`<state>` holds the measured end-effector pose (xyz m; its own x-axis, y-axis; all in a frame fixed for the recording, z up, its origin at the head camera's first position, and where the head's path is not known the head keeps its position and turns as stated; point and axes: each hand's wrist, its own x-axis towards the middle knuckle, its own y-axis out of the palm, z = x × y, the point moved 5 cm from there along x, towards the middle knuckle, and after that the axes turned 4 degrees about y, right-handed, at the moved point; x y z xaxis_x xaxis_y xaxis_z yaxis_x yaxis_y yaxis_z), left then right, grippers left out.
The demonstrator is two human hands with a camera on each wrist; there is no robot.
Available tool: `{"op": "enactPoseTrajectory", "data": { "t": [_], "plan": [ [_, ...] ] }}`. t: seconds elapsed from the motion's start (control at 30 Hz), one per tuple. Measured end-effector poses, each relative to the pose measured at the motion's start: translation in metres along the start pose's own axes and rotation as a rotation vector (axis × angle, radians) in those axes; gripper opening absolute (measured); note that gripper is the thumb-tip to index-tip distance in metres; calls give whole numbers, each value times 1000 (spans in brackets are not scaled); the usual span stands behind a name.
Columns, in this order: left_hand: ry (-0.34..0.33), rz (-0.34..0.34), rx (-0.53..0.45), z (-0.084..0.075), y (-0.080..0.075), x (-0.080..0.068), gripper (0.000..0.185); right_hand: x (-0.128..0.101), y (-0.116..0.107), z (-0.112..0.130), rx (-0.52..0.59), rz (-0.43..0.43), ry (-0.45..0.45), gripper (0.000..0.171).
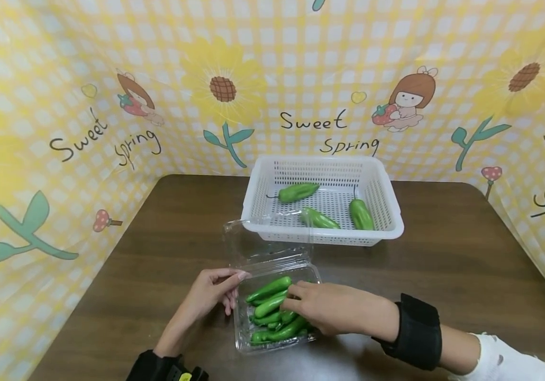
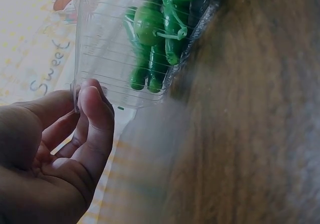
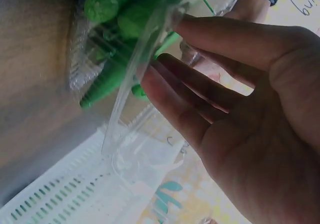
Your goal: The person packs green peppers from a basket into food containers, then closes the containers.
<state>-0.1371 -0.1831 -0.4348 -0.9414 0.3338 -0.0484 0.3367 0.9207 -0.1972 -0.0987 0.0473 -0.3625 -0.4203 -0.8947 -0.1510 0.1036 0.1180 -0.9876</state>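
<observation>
Right hand lies over the clear box with its fingers nearly straight and reaching among the green peppers inside, while the left hand touches the box's left edge with loosely bent fingers, probably to keep the light box from sliding on the table. Behind the box stands a white basket with three more peppers, and the open lid leans up before it. The right hand covers part of the box, so I cannot tell whether a fingertip already grips a pepper.
</observation>
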Motion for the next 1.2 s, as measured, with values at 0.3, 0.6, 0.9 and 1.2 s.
{"op": "enactPoseTrajectory", "data": {
  "t": [0.3,0.6,0.9,1.2],
  "plan": [
    [10,-11,13,-6,-3,5,34,-8,-18,-10,28,-84,13,36],
    [-13,8,26,-4,-3,6,34,-33,-73,-28,50,-340,19,27],
    [-8,-9,31,-5,-5,8,33,-48,-117,-55,68,-497,108,29],
    [-19,4,35,-1,-4,8,32,-58,-142,-99,13,-626,222,25]
  ]
}}
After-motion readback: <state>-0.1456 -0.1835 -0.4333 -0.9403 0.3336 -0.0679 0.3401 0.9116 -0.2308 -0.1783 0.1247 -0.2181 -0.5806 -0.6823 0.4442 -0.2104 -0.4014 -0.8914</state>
